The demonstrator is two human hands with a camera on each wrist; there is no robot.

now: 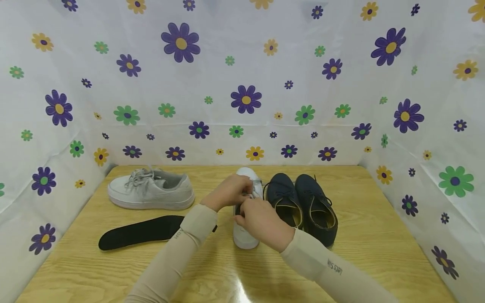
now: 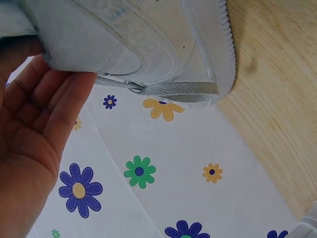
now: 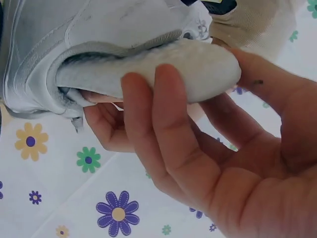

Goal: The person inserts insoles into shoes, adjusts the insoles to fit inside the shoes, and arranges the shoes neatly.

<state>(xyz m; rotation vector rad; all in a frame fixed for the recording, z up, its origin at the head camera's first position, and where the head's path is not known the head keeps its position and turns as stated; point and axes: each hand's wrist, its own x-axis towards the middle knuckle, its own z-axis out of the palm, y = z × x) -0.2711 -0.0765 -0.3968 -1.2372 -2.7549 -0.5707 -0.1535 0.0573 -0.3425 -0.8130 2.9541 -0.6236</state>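
A white lace-up sneaker (image 1: 245, 240) stands in the middle, toe pointing away from me. My left hand (image 1: 230, 190) is at its tongue and opening; in the left wrist view its fingers pinch the edge of the sneaker's upper (image 2: 114, 34). My right hand (image 1: 263, 221) is over the shoe's opening. In the right wrist view it holds the rounded end of a pale insole (image 3: 210, 69) between thumb and fingers. The insole's other end lies inside the opening, where the shoe hides it. Grey-white laces (image 2: 173, 90) run across the upper.
Left on the wooden table (image 1: 212, 277) is another white sneaker (image 1: 151, 193), lying lengthwise. A black insole (image 1: 140, 232) lies in front of it, partly behind my left sleeve. Two navy shoes (image 1: 282, 189) stand close by on the right. Flowered cloth (image 1: 212, 75) surrounds the table.
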